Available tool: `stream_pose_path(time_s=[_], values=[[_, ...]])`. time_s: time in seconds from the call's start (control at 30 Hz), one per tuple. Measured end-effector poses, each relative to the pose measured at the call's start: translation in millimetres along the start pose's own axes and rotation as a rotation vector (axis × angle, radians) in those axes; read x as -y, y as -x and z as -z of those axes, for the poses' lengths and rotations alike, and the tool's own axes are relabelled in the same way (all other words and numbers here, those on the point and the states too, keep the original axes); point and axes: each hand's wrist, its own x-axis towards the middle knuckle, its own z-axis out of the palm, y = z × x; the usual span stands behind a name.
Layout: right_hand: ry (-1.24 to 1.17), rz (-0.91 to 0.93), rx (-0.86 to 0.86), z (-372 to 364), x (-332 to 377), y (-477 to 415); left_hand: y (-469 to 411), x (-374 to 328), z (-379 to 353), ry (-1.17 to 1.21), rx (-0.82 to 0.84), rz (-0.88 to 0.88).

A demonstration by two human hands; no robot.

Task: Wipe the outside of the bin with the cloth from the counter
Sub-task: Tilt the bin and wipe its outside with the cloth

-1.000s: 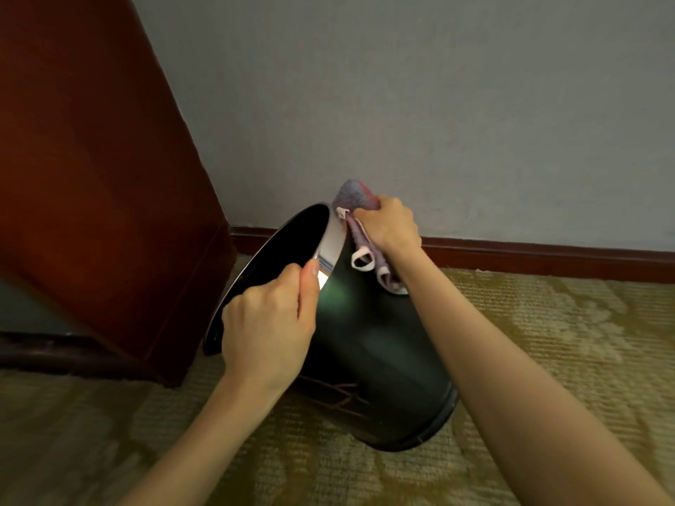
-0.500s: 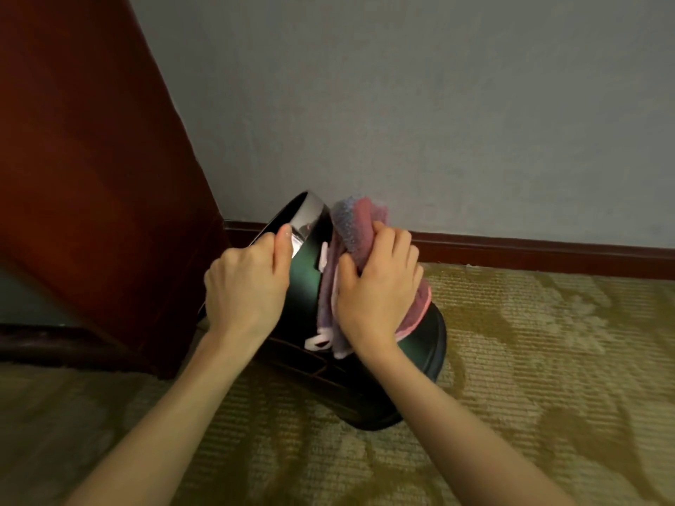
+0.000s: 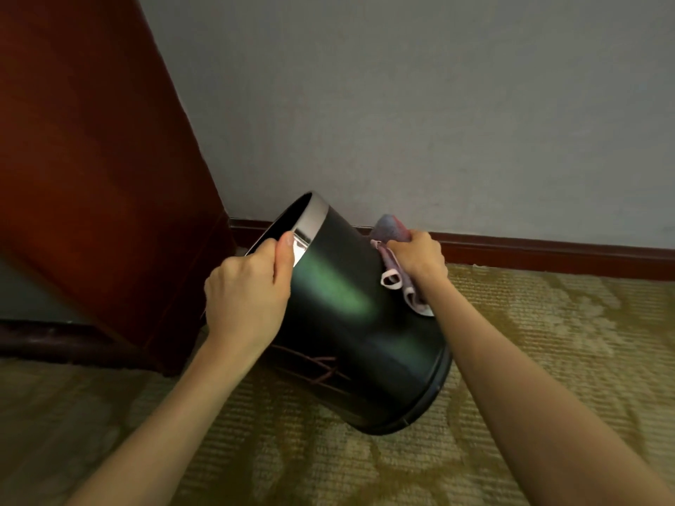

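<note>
Gripping the silver rim, the left hand point(image 3: 248, 290) tilts the bin point(image 3: 361, 323) on the carpet point(image 3: 548, 341), mouth turned toward the cabinet point(image 3: 91, 177). The right hand point(image 3: 416, 261) is closed on the cloth point(image 3: 392, 250), pressing it to the bin's far upper side. Wiping looks underway; how much of the outside remains cannot be told. Little of the bin's inside shows, and nothing can be made out there.

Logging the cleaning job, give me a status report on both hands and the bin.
Left hand gripping tilted bin at rim. Right hand pressing cloth on bin's far side. Nothing in the way.
</note>
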Motion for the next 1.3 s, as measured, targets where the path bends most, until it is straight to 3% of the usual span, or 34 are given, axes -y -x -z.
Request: stream_pose_path(time_s=[0.13, 0.33, 0.43, 0.7, 1.0, 1.3], values=[[0.045, 0.059, -0.077, -1, -5, 7, -5, -2, -2, -0.055, -0.023, 0.064], [0.13, 0.281, -0.547, -16, -19, 74, -15, 2, -7, -0.056, -0.042, 0.078], [0.114, 0.347, -0.652, -26, -28, 104, -20, -1, -9, -0.052, -0.047, 0.063], [0.006, 0.353, -0.532, -11, -41, 79, -13, 2, -10, 0.014, -0.054, 0.007], [0.055, -0.012, -0.061, 11, -64, 18, 16, 3, 2, 0.029, -0.049, -0.046], [-0.16, -0.155, -0.076, 23, -125, 33, 11, -53, -8, -0.131, -0.035, -0.213]])
